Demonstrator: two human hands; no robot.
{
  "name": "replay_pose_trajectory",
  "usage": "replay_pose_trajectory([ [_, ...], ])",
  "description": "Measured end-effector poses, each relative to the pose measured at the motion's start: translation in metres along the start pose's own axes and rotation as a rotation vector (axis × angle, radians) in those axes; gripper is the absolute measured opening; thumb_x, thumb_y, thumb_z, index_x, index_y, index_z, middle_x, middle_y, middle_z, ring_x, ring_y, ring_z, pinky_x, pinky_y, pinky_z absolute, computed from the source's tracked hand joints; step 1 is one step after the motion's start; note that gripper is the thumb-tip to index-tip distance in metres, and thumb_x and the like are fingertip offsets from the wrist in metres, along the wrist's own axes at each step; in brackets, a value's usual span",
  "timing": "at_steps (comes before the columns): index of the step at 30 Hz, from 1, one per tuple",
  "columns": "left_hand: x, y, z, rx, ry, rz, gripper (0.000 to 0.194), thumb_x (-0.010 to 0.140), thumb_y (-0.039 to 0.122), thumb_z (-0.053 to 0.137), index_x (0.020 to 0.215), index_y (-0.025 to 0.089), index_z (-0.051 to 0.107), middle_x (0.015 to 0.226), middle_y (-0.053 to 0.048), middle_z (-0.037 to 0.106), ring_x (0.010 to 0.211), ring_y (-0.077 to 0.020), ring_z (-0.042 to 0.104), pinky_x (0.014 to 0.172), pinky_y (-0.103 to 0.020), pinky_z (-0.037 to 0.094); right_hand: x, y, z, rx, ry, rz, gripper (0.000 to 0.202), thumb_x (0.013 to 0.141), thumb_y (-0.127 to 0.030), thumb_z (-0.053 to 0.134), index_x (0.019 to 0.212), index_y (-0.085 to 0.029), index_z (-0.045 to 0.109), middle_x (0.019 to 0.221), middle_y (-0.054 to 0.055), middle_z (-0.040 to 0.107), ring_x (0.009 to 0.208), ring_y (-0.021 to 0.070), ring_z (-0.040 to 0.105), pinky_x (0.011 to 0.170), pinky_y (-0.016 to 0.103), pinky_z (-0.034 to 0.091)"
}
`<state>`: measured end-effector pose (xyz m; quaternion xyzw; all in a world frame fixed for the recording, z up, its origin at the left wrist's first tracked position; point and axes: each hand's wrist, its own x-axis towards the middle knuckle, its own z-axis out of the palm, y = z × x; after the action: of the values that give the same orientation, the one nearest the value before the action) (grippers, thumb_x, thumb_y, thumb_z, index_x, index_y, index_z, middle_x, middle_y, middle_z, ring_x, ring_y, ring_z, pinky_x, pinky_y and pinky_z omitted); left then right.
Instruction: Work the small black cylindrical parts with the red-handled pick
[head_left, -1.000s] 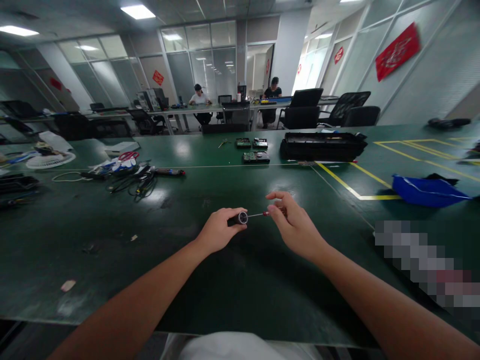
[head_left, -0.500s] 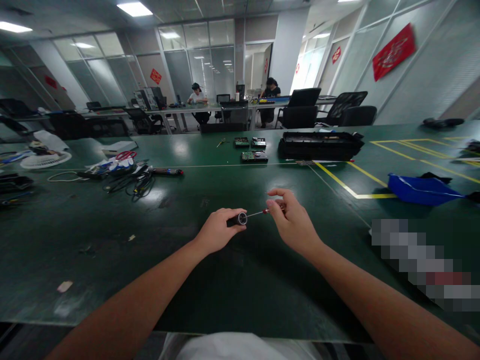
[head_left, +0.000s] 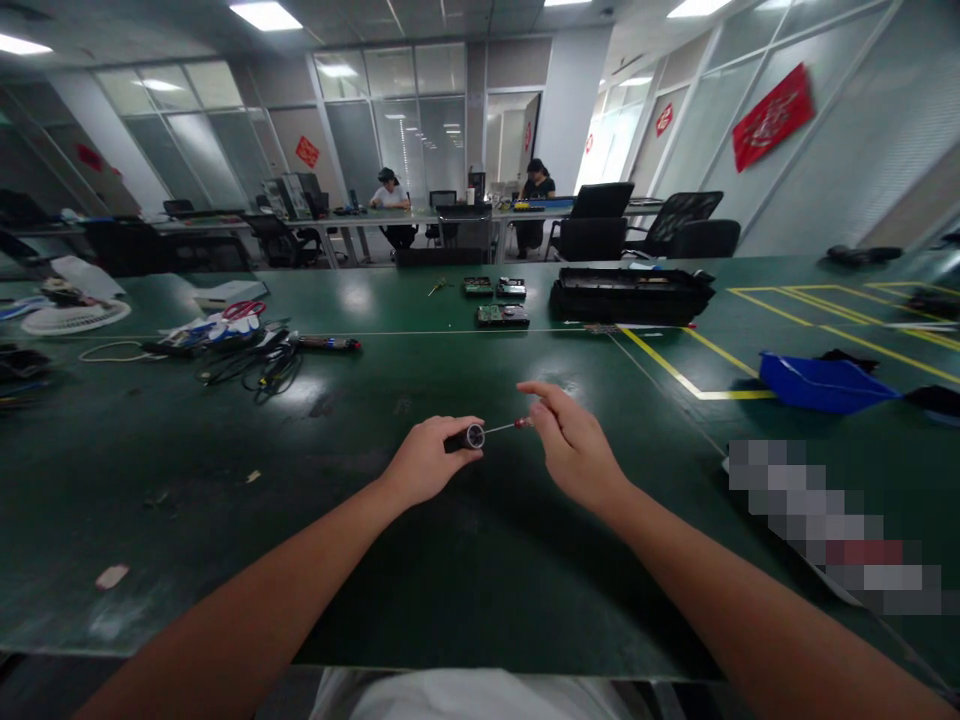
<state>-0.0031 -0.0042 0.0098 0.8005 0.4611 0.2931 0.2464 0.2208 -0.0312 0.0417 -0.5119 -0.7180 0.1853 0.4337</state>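
Observation:
My left hand [head_left: 426, 462] is wrapped round a small black cylindrical part [head_left: 474, 437], whose round, light-rimmed end faces the right. A screwdriver [head_left: 523, 423] with a reddish handle is held in my right hand [head_left: 574, 445], between thumb and fingers, with the index finger stretched out above it. Its thin metal shaft reaches left to the round end of the black part. How far the tip goes in cannot be made out. Both hands are above the green table [head_left: 450, 580].
Beyond the hands lie circuit-board drives [head_left: 502, 316] and a long black housing [head_left: 631, 296]. Cables [head_left: 262, 365] and a pen-like tool [head_left: 326, 343] are at left. A blue tray [head_left: 821, 385] and a pixelated object [head_left: 832, 520] are at right. Two people sit at a far table.
The whole view has shifted slightly, so things appear a little further left. My right index finger has stretched out further over the screwdriver. Both holds remain.

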Motion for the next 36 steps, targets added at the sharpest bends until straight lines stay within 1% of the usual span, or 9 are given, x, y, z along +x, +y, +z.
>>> replay_pose_trajectory([
  [3, 0.0, 0.0, 0.0, -0.001, 0.011, -0.009, 0.04, 0.085, 0.024, 0.073, 0.124, 0.029, 0.069, 0.11, -0.003, 0.072, 0.102, -0.0226, 0.064, 0.092, -0.036, 0.047, -0.001, 0.002, 0.0, 0.035, -0.012, 0.025, 0.035, 0.101, -0.031, 0.038, 0.126, -0.022, 0.061, 0.081, 0.002, 0.066, 0.075, 0.0202, 0.063, 0.067, 0.032, 0.045],
  [7, 0.0, 0.0, 0.001, -0.007, 0.005, -0.016, 0.04, 0.084, 0.025, 0.074, 0.124, 0.029, 0.069, 0.114, -0.003, 0.072, 0.106, -0.0235, 0.063, 0.095, -0.037, 0.047, 0.0, 0.0, 0.0, -0.003, -0.033, 0.06, 0.037, 0.103, -0.043, 0.036, 0.115, -0.023, 0.065, 0.072, 0.001, 0.063, 0.062, 0.0188, 0.059, 0.058, 0.032, 0.041],
  [13, -0.001, -0.001, -0.001, -0.019, 0.003, -0.008, 0.04, 0.085, 0.025, 0.074, 0.124, 0.03, 0.069, 0.114, -0.003, 0.072, 0.106, -0.0231, 0.063, 0.096, -0.037, 0.047, 0.0, -0.002, 0.006, 0.066, 0.006, 0.02, 0.031, 0.099, -0.034, 0.045, 0.127, -0.02, 0.049, 0.083, 0.003, 0.065, 0.07, 0.0195, 0.061, 0.065, 0.033, 0.046],
  [17, -0.001, -0.001, 0.0, -0.02, 0.016, -0.003, 0.04, 0.085, 0.026, 0.074, 0.124, 0.029, 0.069, 0.114, -0.003, 0.072, 0.106, -0.0232, 0.064, 0.095, -0.037, 0.048, 0.0, -0.004, 0.004, 0.102, 0.018, 0.005, 0.018, 0.098, -0.033, 0.047, 0.108, -0.022, 0.056, 0.087, 0.004, 0.065, 0.076, 0.0192, 0.062, 0.068, 0.032, 0.046],
  [21, -0.001, 0.0, 0.002, -0.016, 0.005, -0.003, 0.039, 0.083, 0.026, 0.075, 0.122, 0.029, 0.07, 0.115, -0.003, 0.072, 0.107, -0.0236, 0.064, 0.097, -0.038, 0.047, 0.0, -0.006, -0.001, 0.036, -0.019, 0.046, 0.033, 0.102, -0.042, 0.039, 0.091, -0.023, 0.063, 0.069, 0.0, 0.059, 0.062, 0.0169, 0.056, 0.059, 0.031, 0.039],
  [23, -0.001, 0.001, 0.002, -0.024, 0.008, -0.004, 0.039, 0.084, 0.026, 0.075, 0.122, 0.03, 0.07, 0.116, -0.002, 0.072, 0.108, -0.0235, 0.063, 0.098, -0.038, 0.047, 0.0, -0.004, -0.002, 0.023, -0.015, 0.043, 0.034, 0.102, -0.043, 0.039, 0.098, -0.023, 0.066, 0.07, 0.0, 0.06, 0.062, 0.0168, 0.056, 0.059, 0.031, 0.039],
  [27, -0.001, 0.002, -0.001, -0.037, 0.028, -0.007, 0.039, 0.084, 0.023, 0.074, 0.123, 0.029, 0.069, 0.112, -0.002, 0.072, 0.106, -0.0227, 0.064, 0.096, -0.036, 0.048, -0.002, 0.003, 0.003, 0.142, 0.014, 0.026, 0.028, 0.101, -0.036, 0.043, 0.123, -0.023, 0.055, 0.084, 0.001, 0.064, 0.075, 0.0186, 0.062, 0.068, 0.032, 0.046],
  [32, -0.001, 0.003, -0.001, -0.012, 0.034, 0.003, 0.04, 0.085, 0.023, 0.074, 0.124, 0.028, 0.068, 0.109, -0.002, 0.072, 0.102, -0.0226, 0.064, 0.092, -0.036, 0.049, -0.001, 0.005, 0.008, 0.285, 0.065, 0.04, 0.022, 0.098, -0.041, 0.05, 0.103, -0.022, 0.058, 0.09, 0.004, 0.067, 0.082, 0.0194, 0.063, 0.076, 0.035, 0.049],
  [36, -0.002, 0.005, -0.002, 0.009, 0.067, 0.1, 0.041, 0.085, 0.023, 0.075, 0.125, 0.028, 0.068, 0.112, -0.003, 0.072, 0.104, -0.022, 0.063, 0.095, -0.035, 0.048, 0.008, 0.01, 0.011, 0.482, 0.13, 0.219, 0.028, 0.095, -0.049, 0.049, 0.093, -0.022, 0.058, 0.081, 0.004, 0.064, 0.073, 0.0186, 0.06, 0.074, 0.036, 0.052],
])
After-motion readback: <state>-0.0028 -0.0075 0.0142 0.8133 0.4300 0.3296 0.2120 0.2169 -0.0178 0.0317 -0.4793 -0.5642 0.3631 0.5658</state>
